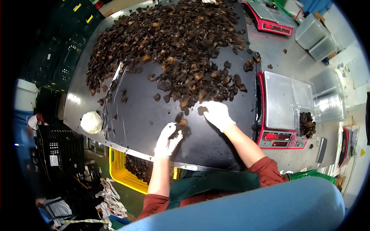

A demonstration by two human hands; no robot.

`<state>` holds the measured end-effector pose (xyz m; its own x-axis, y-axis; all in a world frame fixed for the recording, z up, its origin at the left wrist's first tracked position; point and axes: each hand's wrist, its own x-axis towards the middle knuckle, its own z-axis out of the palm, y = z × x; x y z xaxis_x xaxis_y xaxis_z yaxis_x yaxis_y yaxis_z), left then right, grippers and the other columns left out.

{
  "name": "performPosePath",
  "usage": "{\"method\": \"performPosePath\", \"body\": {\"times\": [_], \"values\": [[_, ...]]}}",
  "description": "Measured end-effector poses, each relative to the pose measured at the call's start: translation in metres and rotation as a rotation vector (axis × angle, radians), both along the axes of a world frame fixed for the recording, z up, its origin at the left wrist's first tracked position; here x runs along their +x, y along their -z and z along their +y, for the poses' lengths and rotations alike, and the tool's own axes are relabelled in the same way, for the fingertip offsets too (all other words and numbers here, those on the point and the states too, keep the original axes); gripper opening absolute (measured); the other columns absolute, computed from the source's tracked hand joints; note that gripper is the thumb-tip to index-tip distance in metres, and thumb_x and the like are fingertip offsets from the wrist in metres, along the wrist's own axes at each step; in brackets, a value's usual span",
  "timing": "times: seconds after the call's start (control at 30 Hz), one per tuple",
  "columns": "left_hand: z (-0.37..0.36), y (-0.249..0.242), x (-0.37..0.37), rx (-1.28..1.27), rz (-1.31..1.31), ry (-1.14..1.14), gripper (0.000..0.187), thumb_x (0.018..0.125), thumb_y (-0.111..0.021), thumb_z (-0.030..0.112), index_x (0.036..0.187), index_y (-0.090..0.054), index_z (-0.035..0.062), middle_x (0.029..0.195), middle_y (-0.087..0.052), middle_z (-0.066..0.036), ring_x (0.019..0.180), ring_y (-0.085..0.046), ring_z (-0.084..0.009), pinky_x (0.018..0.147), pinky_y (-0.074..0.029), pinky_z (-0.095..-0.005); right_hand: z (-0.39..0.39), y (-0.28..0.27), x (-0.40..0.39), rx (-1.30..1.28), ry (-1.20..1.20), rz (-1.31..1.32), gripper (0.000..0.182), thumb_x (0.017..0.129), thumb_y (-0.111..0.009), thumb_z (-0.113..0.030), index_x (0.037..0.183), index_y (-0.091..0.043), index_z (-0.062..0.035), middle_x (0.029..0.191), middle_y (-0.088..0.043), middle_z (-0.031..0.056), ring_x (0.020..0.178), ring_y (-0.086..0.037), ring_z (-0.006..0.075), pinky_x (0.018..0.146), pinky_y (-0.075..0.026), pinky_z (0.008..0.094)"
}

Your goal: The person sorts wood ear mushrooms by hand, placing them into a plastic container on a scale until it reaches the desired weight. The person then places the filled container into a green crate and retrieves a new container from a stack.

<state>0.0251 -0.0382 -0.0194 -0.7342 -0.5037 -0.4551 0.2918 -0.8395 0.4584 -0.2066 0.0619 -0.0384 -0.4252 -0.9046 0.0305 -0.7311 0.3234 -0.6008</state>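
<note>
A big heap of dark brown wood ear mushrooms (169,38) covers the far part of the black-covered table (135,111). My left hand (168,141), in a white glove, is closed around a few mushroom pieces (182,129) over the near part of the table. At the heap's near edge, my white-gloved right hand (218,115) pinches a single dark mushroom piece (202,111) between thumb and fingers. Loose pieces lie scattered on the black sheet.
To the right stands a red digital scale (289,104) with a metal plate; another scale (271,19) is farther back. Clear plastic containers (318,36) sit beyond them. A white netted ball (91,122) rests at the left edge. Below is a yellow crate (115,165) holding mushrooms.
</note>
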Motion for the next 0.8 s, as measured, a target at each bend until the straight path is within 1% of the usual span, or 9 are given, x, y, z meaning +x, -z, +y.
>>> {"method": "performPosePath", "body": {"times": [0.03, 0.17, 0.27, 0.33, 0.37, 0.4, 0.53, 0.73, 0.8], "values": [[0.003, -0.005, -0.001, -0.122, -0.111, 0.024, 0.015, 0.09, -0.058, 0.004, 0.104, -0.062, 0.0017, 0.093, -0.064, -0.008, 0.082, -0.062, -0.0169, 0.073, -0.055, -0.0299, 0.007, -0.04, 0.003, -0.026, 0.001, -0.167, 0.027, 0.082, -0.06, -0.022, 0.101, -0.067, -0.0043, 0.095, -0.068, 0.0146, 0.089, -0.066, 0.0269, 0.079, -0.052, 0.0357], [0.025, -0.026, -0.021, -0.512, -0.301, 0.146, 0.036, 0.085, -0.064, 0.008, 0.12, -0.059, 0.0004, 0.102, -0.064, -0.006, 0.085, -0.059, -0.0138, 0.079, -0.049, -0.0273, 0.03, -0.03, 0.016, -0.199, 0.02, -0.853, 0.025, 0.086, -0.065, -0.019, 0.101, -0.065, 0.0002, 0.088, -0.065, 0.0034, 0.079, -0.057, 0.0099, 0.069, -0.047, 0.0252], [0.041, 0.0, -0.034, -0.77, -0.313, 0.235, 0.033, 0.086, -0.062, 0.006, 0.118, -0.059, -0.0001, 0.102, -0.062, -0.007, 0.088, -0.057, -0.0131, 0.081, -0.047, -0.0265, 0.043, -0.014, 0.051, -0.218, 0.273, -1.467, 0.026, 0.089, -0.059, -0.017, 0.111, -0.059, -0.0039, 0.093, -0.063, 0.0025, 0.076, -0.058, 0.0088, 0.066, -0.048, 0.023], [0.059, 0.03, -0.041, -0.629, -0.097, 0.196, 0.023, 0.087, -0.06, 0.006, 0.109, -0.058, 0.0001, 0.101, -0.062, -0.007, 0.088, -0.056, -0.0135, 0.081, -0.047, -0.0266, 0.051, 0.002, 0.075, -0.391, 0.376, -1.627, 0.027, 0.091, -0.054, -0.015, 0.116, -0.057, -0.005, 0.099, -0.062, 0.0019, 0.081, -0.059, 0.01, 0.07, -0.049, 0.0238], [0.074, 0.018, -0.051, -0.842, -0.289, 0.141, 0.016, 0.089, -0.059, 0.008, 0.104, -0.056, 0.0011, 0.1, -0.062, -0.008, 0.087, -0.057, -0.0142, 0.08, -0.048, -0.0272, 0.052, -0.008, 0.086, -0.432, 0.454, -1.583, 0.026, 0.094, -0.053, -0.015, 0.116, -0.059, -0.0034, 0.103, -0.061, 0.0025, 0.09, -0.056, 0.0112, 0.077, -0.047, 0.0246], [0.085, 0.012, -0.057, -0.879, -0.439, 0.206, 0.025, 0.092, -0.057, 0.012, 0.114, -0.052, 0.0012, 0.108, -0.059, -0.012, 0.097, -0.057, -0.0195, 0.086, -0.046, -0.031, 0.055, -0.004, 0.095, -0.525, 0.486, -1.525, 0.027, 0.095, -0.052, -0.015, 0.118, -0.057, -0.0026, 0.108, -0.06, 0.0041, 0.098, -0.055, 0.0123, 0.084, -0.046, 0.0263], [0.111, 0.013, -0.07, -1.376, -0.542, 0.026, 0.044, 0.095, -0.046, 0.014, 0.135, -0.036, -0.0012, 0.129, -0.048, -0.021, 0.119, -0.047, -0.0294, 0.104, -0.035, -0.0383, 0.07, -0.014, 0.104, -0.518, 0.463, -1.413, 0.027, 0.097, -0.047, -0.011, 0.121, -0.055, -0.0023, 0.113, -0.06, 0.0061, 0.103, -0.055, 0.0139, 0.09, -0.045, 0.0268], [0.115, -0.009, -0.057, -1.931, -0.778, 0.592, 0.06, 0.088, -0.051, 0.033, 0.131, -0.042, -0.0072, 0.141, -0.034, -0.031, 0.132, -0.03, -0.0459, 0.109, -0.013, -0.062, 0.087, -0.009, 0.102, -0.553, 0.432, -1.628, 0.023, 0.093, -0.051, -0.01, 0.114, -0.057, -0.0028, 0.105, -0.061, 0.0058, 0.094, -0.058, 0.0142, 0.083, -0.05, 0.0269], [0.117, -0.02, -0.056, -1.905, -0.797, 0.684, 0.065, 0.088, -0.053, 0.032, 0.137, -0.035, -0.0062, 0.142, -0.03, -0.033, 0.133, -0.029, -0.0456, 0.11, -0.018, -0.0552, 0.091, -0.011, 0.1, -0.532, 0.445, -1.739, 0.023, 0.091, -0.055, -0.01, 0.112, -0.058, -0.0011, 0.102, -0.061, 0.0071, 0.092, -0.059, 0.0154, 0.082, -0.051, 0.028]]}}
